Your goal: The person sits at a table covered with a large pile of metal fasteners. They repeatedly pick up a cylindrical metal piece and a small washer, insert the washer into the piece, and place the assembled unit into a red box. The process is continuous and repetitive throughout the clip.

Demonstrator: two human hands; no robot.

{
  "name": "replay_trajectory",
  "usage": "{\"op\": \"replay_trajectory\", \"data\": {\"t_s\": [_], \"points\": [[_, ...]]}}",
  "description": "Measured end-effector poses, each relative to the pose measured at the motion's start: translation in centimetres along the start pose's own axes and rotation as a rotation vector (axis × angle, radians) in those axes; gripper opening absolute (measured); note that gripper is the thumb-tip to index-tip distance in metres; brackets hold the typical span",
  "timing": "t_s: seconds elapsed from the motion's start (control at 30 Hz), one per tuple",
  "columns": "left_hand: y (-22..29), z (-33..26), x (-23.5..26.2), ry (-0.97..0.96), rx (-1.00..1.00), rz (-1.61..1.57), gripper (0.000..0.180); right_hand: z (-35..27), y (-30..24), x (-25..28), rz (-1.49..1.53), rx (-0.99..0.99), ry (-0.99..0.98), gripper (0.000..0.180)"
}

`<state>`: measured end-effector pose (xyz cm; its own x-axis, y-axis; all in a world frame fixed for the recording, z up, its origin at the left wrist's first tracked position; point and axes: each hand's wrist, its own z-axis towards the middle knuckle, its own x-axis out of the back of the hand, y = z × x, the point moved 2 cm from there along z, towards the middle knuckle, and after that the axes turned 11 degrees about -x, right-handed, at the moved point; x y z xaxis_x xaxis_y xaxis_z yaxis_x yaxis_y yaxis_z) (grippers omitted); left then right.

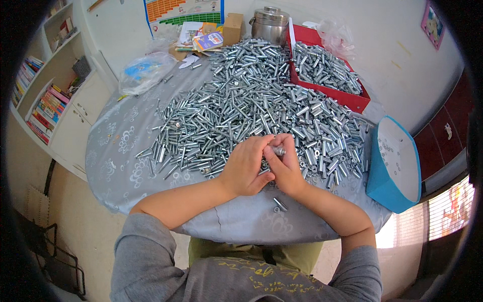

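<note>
Head view: the held metal piece (278, 150) looks silvery, rounded.

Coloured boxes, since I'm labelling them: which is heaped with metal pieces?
The red box beside the steel pot; the blue box shows no heap inside.

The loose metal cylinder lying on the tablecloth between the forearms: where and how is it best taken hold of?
Pinch the metal cylinder across its middle, probably best from above: it is slim, lies flat apart from the heap, and only a small ring lies close, on its left.
</note>
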<state>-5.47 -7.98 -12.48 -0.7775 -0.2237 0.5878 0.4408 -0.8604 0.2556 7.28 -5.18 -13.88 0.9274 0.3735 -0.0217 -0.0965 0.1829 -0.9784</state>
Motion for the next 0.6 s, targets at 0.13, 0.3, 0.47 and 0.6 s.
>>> {"op": "replay_trajectory", "data": {"t_s": [0.13, 0.3, 0.47, 0.6], "points": [[-0.1, -0.2, -0.3, 0.007, -0.019, -0.017, 0.082, 0.4, -0.1, 0.1, -0.036, 0.006, -0.058, 0.019], [-0.8, -0.7, -0.4, 0.007, -0.183, 0.087, 0.087, -0.5, -0.5, 0.1, -0.227, 0.137, -0.100, 0.024], [-1.0, -0.7, -0.5, 0.010, -0.101, 0.079, 0.087, -0.2, 0.7, 0.2, -0.147, 0.070, -0.106, 0.025], [-0.9, -0.6, -0.5, 0.031, -0.121, 0.121, 0.085, 0.1, 0.6, 0.2, -0.234, 0.120, -0.071, 0.024]]}}
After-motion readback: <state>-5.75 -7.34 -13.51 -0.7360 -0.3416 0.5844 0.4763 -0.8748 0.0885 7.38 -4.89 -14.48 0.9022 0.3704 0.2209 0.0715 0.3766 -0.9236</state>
